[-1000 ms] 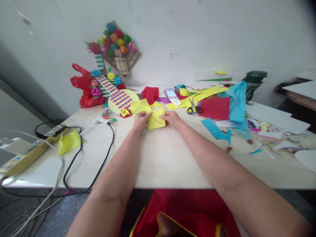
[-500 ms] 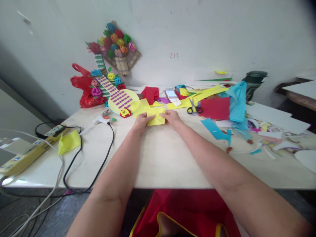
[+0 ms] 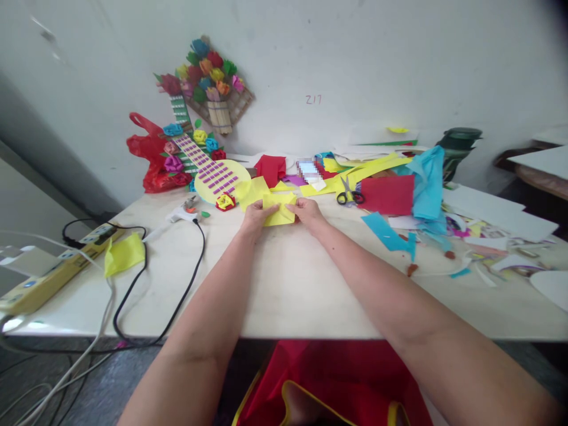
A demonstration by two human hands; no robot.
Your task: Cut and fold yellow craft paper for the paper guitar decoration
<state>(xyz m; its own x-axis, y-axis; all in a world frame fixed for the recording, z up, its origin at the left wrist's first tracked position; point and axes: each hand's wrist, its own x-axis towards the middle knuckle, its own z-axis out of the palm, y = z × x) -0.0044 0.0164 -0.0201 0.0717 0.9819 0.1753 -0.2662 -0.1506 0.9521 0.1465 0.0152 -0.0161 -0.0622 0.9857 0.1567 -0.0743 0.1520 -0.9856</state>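
Observation:
A small piece of yellow crepe paper [image 3: 279,216] is stretched between my two hands above the table. My left hand [image 3: 256,216] pinches its left side, thumb on top. On the opposite side my right hand [image 3: 309,213] grips it, also with the thumb over the paper; the fingers beneath are hidden. Just behind lies another yellow paper piece [image 3: 254,190], beside a red and yellow paper flower [image 3: 225,202]. Black-handled scissors [image 3: 349,194] rest to the right of my right hand.
A white glue gun [image 3: 181,214] and its black cord lie at left, near a power strip [image 3: 53,275] and a yellow paper square [image 3: 125,254]. A paper guitar [image 3: 222,180] leans at the back. Red paper [image 3: 386,195], blue paper [image 3: 428,183] and scraps cover the right side.
Both hands and the yellow paper stay in nearly the same place, with only a very slight shift left. Nothing has been let go or picked up.

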